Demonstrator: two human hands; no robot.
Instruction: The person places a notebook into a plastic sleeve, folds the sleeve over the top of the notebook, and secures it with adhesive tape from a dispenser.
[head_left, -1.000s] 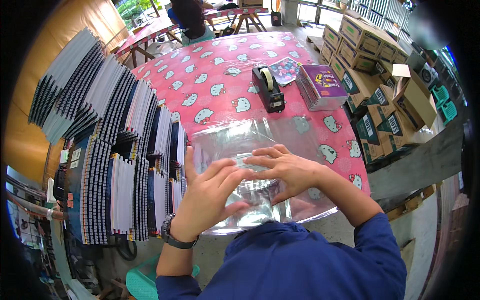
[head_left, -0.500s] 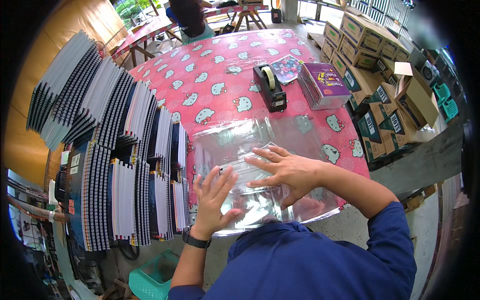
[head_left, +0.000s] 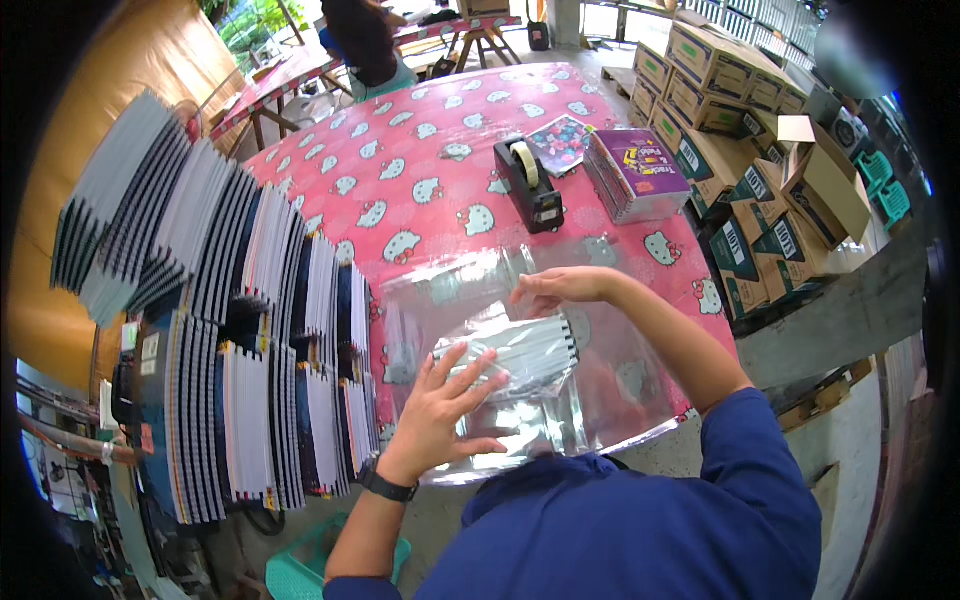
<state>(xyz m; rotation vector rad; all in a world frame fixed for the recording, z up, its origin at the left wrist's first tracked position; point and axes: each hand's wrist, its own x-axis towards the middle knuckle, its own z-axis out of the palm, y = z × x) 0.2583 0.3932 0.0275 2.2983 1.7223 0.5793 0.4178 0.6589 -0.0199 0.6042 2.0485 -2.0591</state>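
Note:
A stack of spiral-bound notebooks (head_left: 530, 350) lies on its side in front of me, with clear plastic over it and black binding showing at its right end. My left hand (head_left: 445, 410) is open, its spread fingers resting on the left part of the stack. Just beyond the far edge, my right hand (head_left: 548, 289) is raised with bent, closed fingers; whatever it may pinch cannot be made out. Shiny clear plastic sheets (head_left: 625, 370) spread under and around the stack on the table.
Tall piles of spiral-bound notebooks (head_left: 195, 400) stand along the left. Farther off on the pink patterned table (head_left: 400, 190) are a black tape dispenser (head_left: 530, 188), a colourful printed sheet (head_left: 560, 140) and purple-covered notebooks (head_left: 640, 175). Cardboard boxes (head_left: 760, 200) fill the right; another person (head_left: 365, 50) is at the back.
My right hand has lifted off the plastic and moved away to the far side, fingers now bent. The stack's black-bound right end has come into sight. My left hand stays spread on it.

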